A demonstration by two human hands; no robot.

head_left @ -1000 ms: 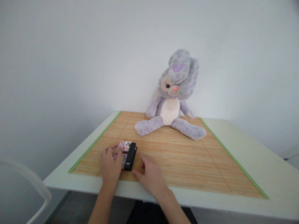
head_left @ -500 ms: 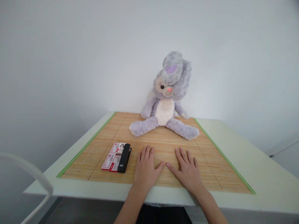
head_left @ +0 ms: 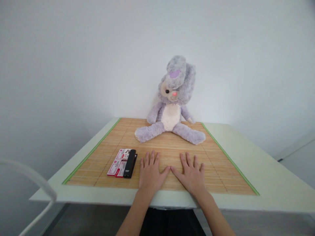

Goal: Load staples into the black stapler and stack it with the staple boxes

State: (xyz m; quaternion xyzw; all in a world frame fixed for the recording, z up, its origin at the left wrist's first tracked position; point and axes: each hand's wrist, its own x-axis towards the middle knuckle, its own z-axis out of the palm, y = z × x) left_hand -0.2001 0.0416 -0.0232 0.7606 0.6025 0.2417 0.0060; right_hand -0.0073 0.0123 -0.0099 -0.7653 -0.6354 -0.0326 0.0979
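Observation:
My left hand (head_left: 150, 175) lies palm down on the bamboo mat (head_left: 169, 147), fingers spread, holding nothing. Flat beside it rests my right hand (head_left: 193, 175), its fingers also apart. The two thumb tips meet or nearly meet between the hands. Just left of my left hand is a black stapler (head_left: 130, 164), lying lengthwise away from me. Several small red-and-white boxes (head_left: 117, 167), which look like staple boxes, sit against the stapler's left side.
A grey plush rabbit (head_left: 171, 116) sits at the mat's far edge against the wall (head_left: 86, 59), legs splayed. The mat lies on a white table (head_left: 258, 177). A blurred white cable or tube (head_left: 36, 178) curves through the lower left. A thin cord (head_left: 295, 153) shows at right.
The view has shifted slightly, so the rabbit and mat appear a little further left. My fingers look a bit more spread. Stapler and boxes stay in place on the mat.

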